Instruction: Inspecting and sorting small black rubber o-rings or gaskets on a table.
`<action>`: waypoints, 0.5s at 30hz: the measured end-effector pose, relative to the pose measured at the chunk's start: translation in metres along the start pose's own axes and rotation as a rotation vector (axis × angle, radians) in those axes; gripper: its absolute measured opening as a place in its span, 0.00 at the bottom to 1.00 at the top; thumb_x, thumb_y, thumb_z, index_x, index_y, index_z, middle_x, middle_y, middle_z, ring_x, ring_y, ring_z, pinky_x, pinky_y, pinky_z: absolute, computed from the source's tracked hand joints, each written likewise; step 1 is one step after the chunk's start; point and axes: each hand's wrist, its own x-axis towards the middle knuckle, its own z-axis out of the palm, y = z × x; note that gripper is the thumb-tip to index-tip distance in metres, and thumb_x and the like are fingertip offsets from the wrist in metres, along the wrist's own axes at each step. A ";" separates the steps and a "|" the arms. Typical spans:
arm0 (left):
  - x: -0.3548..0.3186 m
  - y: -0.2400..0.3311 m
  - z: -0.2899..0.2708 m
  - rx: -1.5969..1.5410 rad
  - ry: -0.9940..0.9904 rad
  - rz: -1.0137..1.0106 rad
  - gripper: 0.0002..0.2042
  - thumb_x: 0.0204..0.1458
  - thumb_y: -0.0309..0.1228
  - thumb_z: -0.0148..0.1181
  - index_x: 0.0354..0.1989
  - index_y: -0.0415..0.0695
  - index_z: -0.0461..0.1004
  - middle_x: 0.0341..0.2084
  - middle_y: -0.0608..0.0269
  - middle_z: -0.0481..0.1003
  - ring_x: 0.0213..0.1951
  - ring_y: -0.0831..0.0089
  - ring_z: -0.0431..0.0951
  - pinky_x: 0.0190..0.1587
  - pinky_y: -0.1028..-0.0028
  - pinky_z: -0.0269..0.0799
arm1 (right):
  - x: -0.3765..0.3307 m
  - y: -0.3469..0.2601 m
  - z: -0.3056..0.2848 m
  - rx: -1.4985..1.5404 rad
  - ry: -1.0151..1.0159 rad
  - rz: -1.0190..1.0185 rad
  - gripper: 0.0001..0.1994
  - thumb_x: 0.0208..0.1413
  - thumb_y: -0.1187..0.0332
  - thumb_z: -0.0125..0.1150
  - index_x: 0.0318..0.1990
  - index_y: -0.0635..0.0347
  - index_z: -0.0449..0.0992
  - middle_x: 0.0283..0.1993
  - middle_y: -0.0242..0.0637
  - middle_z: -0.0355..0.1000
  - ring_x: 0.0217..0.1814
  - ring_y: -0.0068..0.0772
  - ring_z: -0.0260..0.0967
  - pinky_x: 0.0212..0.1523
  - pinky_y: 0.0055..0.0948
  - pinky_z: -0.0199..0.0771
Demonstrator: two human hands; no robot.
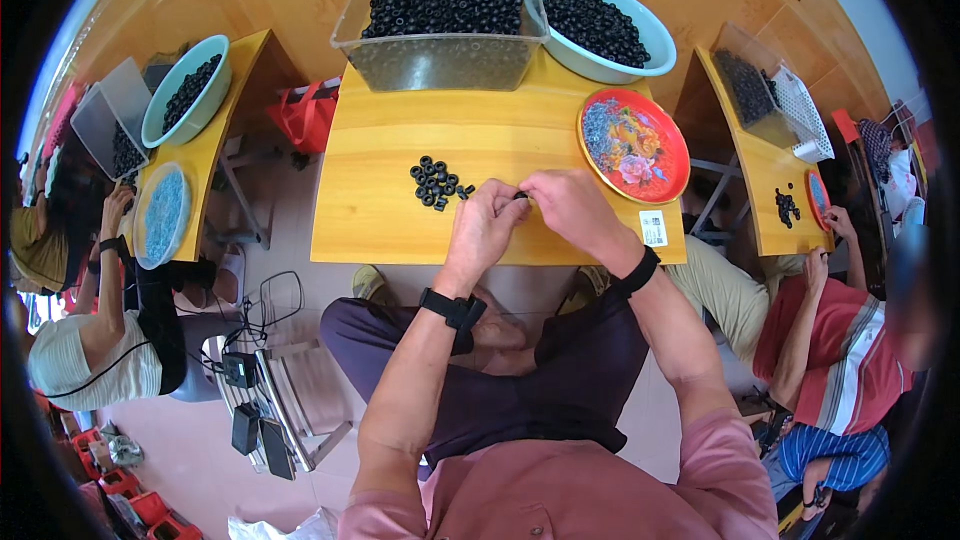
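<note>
My left hand [486,222] is closed in a pinch on a small black ring-shaped part [521,196], just above the front of the yellow table. Against it comes my right hand [576,212], its fingertips pressed together; whatever they grip is too small to make out. Beside my left hand lies a loose pile of similar black parts [433,182]. To the right of my right hand, a red flowered plate [672,168] carries a heap of small bluish-grey pieces [602,132].
A clear plastic bin [430,72] and a pale green basin [600,68], both full of black parts, stand at the table's back. A white label [653,228] is on the right front corner. People work at side tables left [100,360] and right [830,360].
</note>
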 end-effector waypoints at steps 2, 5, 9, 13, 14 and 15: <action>-0.001 0.008 0.003 0.142 0.045 -0.062 0.09 0.59 0.27 0.63 0.40 0.32 0.74 0.29 0.52 0.83 0.33 0.71 0.84 0.39 0.73 0.78 | -0.006 -0.003 0.009 -0.072 0.040 0.025 0.08 0.56 0.78 0.59 0.42 0.66 0.81 0.39 0.51 0.80 0.40 0.55 0.78 0.39 0.41 0.79; -0.004 0.007 0.003 0.175 0.061 -0.033 0.08 0.60 0.26 0.62 0.41 0.32 0.74 0.30 0.52 0.83 0.33 0.71 0.84 0.38 0.72 0.78 | -0.018 -0.012 0.022 -0.010 0.236 -0.068 0.10 0.53 0.77 0.58 0.42 0.66 0.80 0.36 0.51 0.79 0.38 0.55 0.78 0.38 0.44 0.79; -0.004 0.004 0.000 0.189 0.032 0.102 0.09 0.59 0.26 0.62 0.44 0.35 0.73 0.28 0.52 0.82 0.31 0.68 0.84 0.36 0.70 0.77 | -0.019 0.000 0.018 0.003 0.245 -0.086 0.08 0.56 0.80 0.59 0.43 0.68 0.79 0.41 0.49 0.80 0.41 0.48 0.81 0.39 0.36 0.80; -0.005 0.012 0.002 0.346 -0.031 0.120 0.12 0.58 0.26 0.64 0.49 0.40 0.72 0.25 0.52 0.79 0.28 0.60 0.81 0.33 0.66 0.74 | -0.013 0.008 0.014 0.395 0.168 0.290 0.06 0.58 0.78 0.61 0.43 0.67 0.77 0.36 0.41 0.80 0.37 0.27 0.78 0.37 0.26 0.76; -0.004 0.013 0.002 0.345 -0.040 0.124 0.14 0.57 0.26 0.64 0.50 0.41 0.71 0.25 0.51 0.78 0.28 0.57 0.80 0.32 0.65 0.74 | -0.012 0.011 0.015 0.454 0.159 0.334 0.06 0.59 0.78 0.62 0.42 0.67 0.76 0.34 0.36 0.78 0.36 0.20 0.75 0.36 0.23 0.74; -0.004 0.013 0.004 0.345 -0.044 0.127 0.14 0.57 0.26 0.64 0.50 0.41 0.71 0.25 0.51 0.78 0.28 0.57 0.80 0.32 0.65 0.74 | -0.014 0.014 0.015 0.453 0.163 0.334 0.06 0.59 0.78 0.62 0.42 0.67 0.76 0.34 0.36 0.78 0.36 0.20 0.75 0.36 0.23 0.74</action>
